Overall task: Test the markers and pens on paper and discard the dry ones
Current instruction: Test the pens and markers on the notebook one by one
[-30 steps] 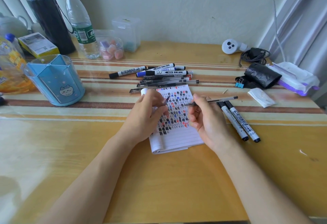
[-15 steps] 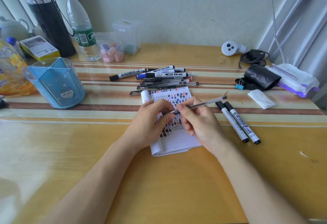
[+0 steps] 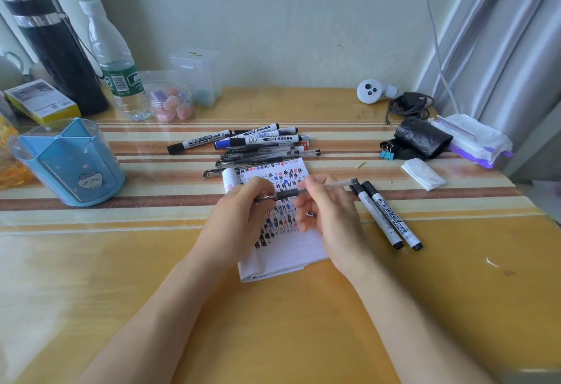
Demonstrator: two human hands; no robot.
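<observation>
Both hands are above the notepad (image 3: pixel 288 253), close together but not touching, each clamped on the same gel pen (image 3: pixel 287 193). Left hand (image 3: pixel 236 219): fingers curled round the pen's left end, where a metal clip shows; can't tell if the cap is seated or off. Right hand (image 3: pixel 329 216): thumb and forefinger pinch the clear barrel just right of the dark grip, other fingers loosely curled. The pen lies roughly level and slightly tilted, its right end reaching out over the two black whiteboard markers (image 3: pixel 387 216). Those lie side by side, capped, just right of the notepad, next to the right hand. The notepad sits mid-tabletop (image 3: pixel 273 332), its top page covered in rows of black, blue and red test marks, lower lines blank. Just beyond its far edge is the pile of markers and pens (image 3: pixel 258 145), the nearest pens touching or just beside the pad. Far left is a blue pen holder (image 3: pixel 69 162) with a cat print, and behind it a water bottle (image 3: pixel 117 65) and a black flask (image 3: pixel 53 50). Far right: a blue binder clip (image 3: pixel 387 154), a black bag roll (image 3: pixel 423 138), a wipes pack (image 3: pixel 473 141) and a folded tissue (image 3: pixel 423 174).
</observation>
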